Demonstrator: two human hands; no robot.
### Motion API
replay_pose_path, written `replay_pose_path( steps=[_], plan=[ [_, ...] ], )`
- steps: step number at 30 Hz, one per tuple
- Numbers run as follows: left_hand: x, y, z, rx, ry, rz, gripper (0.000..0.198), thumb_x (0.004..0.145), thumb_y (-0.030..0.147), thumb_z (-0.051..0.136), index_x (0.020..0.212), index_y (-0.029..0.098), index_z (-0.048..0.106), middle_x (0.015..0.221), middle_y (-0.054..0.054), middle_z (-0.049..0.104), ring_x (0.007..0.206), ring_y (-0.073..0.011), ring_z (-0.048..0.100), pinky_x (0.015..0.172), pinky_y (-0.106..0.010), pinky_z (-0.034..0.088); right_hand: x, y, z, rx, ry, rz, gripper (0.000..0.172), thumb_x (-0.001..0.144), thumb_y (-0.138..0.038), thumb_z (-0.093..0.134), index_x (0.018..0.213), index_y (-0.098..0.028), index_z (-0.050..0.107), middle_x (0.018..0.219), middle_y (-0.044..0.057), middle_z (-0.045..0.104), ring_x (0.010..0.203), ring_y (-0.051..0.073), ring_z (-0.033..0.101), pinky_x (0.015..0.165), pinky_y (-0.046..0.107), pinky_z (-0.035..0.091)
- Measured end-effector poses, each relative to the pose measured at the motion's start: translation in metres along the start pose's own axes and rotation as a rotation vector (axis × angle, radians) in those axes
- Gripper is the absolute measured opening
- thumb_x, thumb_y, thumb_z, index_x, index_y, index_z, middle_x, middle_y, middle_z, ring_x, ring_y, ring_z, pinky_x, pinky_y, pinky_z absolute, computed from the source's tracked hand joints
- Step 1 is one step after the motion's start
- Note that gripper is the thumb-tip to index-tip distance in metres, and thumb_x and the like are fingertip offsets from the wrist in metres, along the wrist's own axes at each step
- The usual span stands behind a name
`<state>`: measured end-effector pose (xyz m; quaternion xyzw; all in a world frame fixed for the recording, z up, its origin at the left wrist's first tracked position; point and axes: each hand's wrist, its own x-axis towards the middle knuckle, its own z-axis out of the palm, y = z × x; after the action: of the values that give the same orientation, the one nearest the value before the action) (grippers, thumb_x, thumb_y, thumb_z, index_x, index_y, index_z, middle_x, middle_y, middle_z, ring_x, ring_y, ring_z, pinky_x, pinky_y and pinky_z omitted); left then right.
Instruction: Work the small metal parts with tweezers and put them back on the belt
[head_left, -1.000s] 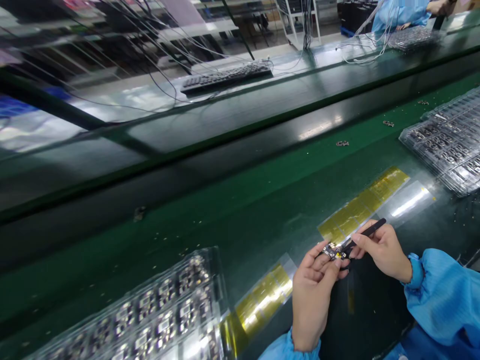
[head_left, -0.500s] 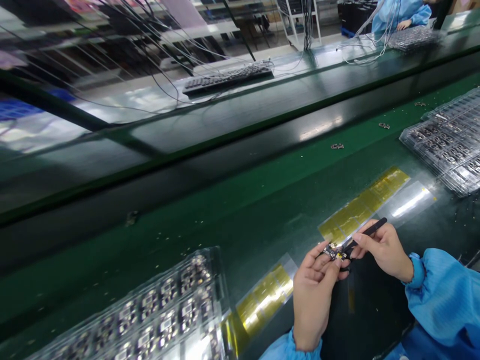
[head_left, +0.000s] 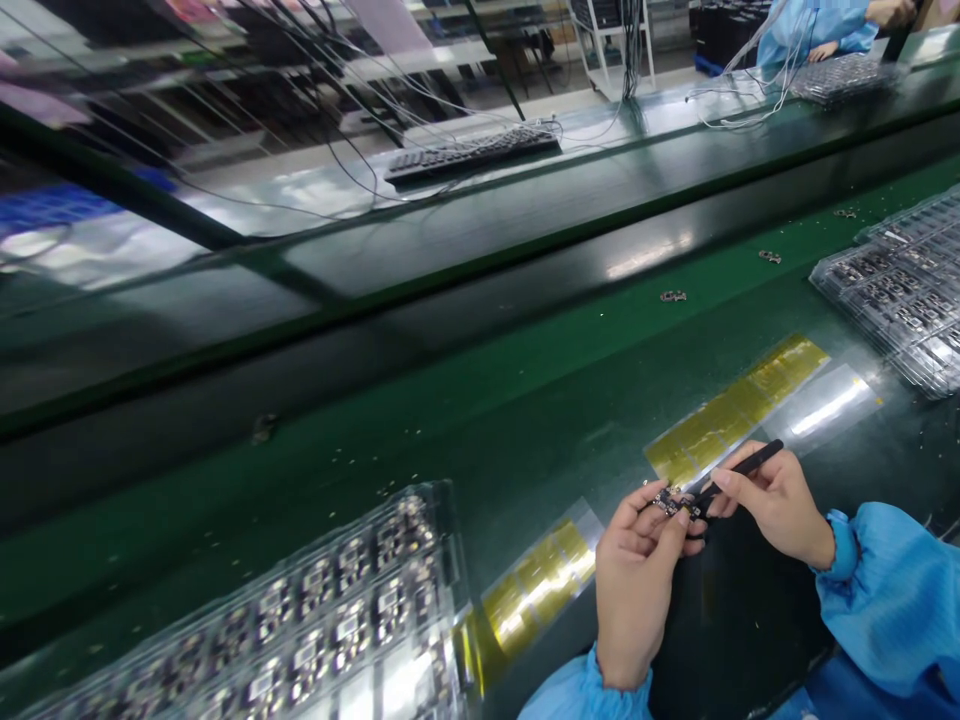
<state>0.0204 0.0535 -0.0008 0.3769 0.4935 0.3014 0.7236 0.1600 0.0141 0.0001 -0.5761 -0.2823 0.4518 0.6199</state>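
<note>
My left hand (head_left: 641,565) is closed on a small circuit board (head_left: 667,502), pinched between thumb and fingers. Black tweezers (head_left: 742,466) lie in the closed fingers of my right hand (head_left: 776,500), their lower end at the board. What the tips touch is too small to make out. Just beyond both hands lies a sheet of yellow film labels (head_left: 739,405), with a clear sheet (head_left: 836,405) alongside it. Another yellow label sheet (head_left: 536,585) lies left of my left hand.
A clear tray of boards (head_left: 322,630) stands at the lower left, and stacked trays (head_left: 900,290) at the right. Loose boards (head_left: 673,296) and small scraps dot the green bench. Behind the ledge are a keyboard (head_left: 472,155), cables and a co-worker's blue sleeve (head_left: 780,35).
The view has shifted slightly, so most things sit a little further right. My hands keep their hold on the board and tweezers. The co-worker's other hand has come into view.
</note>
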Motion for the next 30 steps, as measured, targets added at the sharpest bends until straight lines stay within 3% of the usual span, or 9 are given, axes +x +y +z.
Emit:
replay_pose_path(
  steps=[5,8,12,19,24,27,30],
  plan=[
    [0.001,-0.003,-0.001,-0.008,-0.009,0.018,0.040,0.069,0.025,0.070,0.100,0.015,0.046,0.077,-0.003,0.067,0.063,-0.0126,0.063,0.055,-0.022,0.051,-0.007,0.002,-0.002,-0.141,-0.028,-0.172,0.014,0.079,-0.028,0.063,0.073,-0.016,0.059,0.059,0.002,0.066,0.053,0.015,0.066,0.051,0.024,0.055],
    [0.000,-0.003,0.000,-0.022,-0.011,0.022,0.038,0.070,0.024,0.070,0.098,0.016,0.046,0.076,-0.002,0.067,0.060,-0.0109,0.061,0.053,-0.021,0.050,-0.010,0.001,-0.006,-0.288,-0.098,-0.418,0.001,0.078,-0.017,0.062,0.078,-0.017,0.063,0.069,0.005,0.070,0.063,0.017,0.069,0.060,0.026,0.056],
    [0.001,-0.001,0.002,-0.026,0.000,0.017,0.037,0.069,0.023,0.069,0.097,0.016,0.045,0.076,-0.001,0.067,0.059,-0.0110,0.062,0.053,-0.021,0.050,-0.012,-0.003,-0.011,-0.401,-0.104,-0.736,0.018,0.074,-0.007,0.062,0.089,-0.018,0.064,0.083,0.008,0.073,0.078,0.020,0.070,0.068,0.027,0.057],
    [0.001,-0.001,0.000,-0.027,-0.003,0.017,0.039,0.069,0.025,0.070,0.098,0.016,0.046,0.077,-0.003,0.067,0.060,-0.0123,0.062,0.053,-0.022,0.050,-0.014,-0.004,-0.009,-0.407,-0.146,-0.712,0.016,0.075,-0.007,0.063,0.087,-0.018,0.063,0.080,0.006,0.074,0.077,0.019,0.070,0.068,0.023,0.056],
    [-0.002,0.002,-0.001,-0.005,0.031,0.007,0.042,0.067,0.027,0.072,0.099,0.015,0.048,0.077,-0.004,0.067,0.062,-0.0145,0.064,0.052,-0.022,0.051,-0.002,-0.004,-0.016,-0.409,-0.018,-0.629,0.012,0.077,-0.012,0.063,0.087,-0.019,0.063,0.084,0.006,0.073,0.077,0.019,0.070,0.068,0.026,0.057],
    [0.012,0.025,-0.001,0.027,0.086,0.070,0.046,0.063,0.027,0.073,0.101,0.014,0.051,0.078,-0.005,0.067,0.064,-0.0160,0.065,0.052,-0.023,0.051,0.018,-0.001,-0.023,-0.467,0.025,-0.611,0.010,0.078,-0.017,0.062,0.088,-0.019,0.065,0.081,0.006,0.073,0.073,0.019,0.070,0.065,0.026,0.057],
    [0.048,0.067,-0.007,0.055,0.192,0.218,0.045,0.062,0.021,0.073,0.101,0.014,0.054,0.078,-0.004,0.066,0.066,-0.0161,0.065,0.053,-0.023,0.052,0.034,0.006,-0.029,-0.551,0.025,-0.637,0.014,0.080,-0.019,0.060,0.093,-0.018,0.065,0.078,0.005,0.073,0.066,0.017,0.069,0.061,0.024,0.056]
  ],
)
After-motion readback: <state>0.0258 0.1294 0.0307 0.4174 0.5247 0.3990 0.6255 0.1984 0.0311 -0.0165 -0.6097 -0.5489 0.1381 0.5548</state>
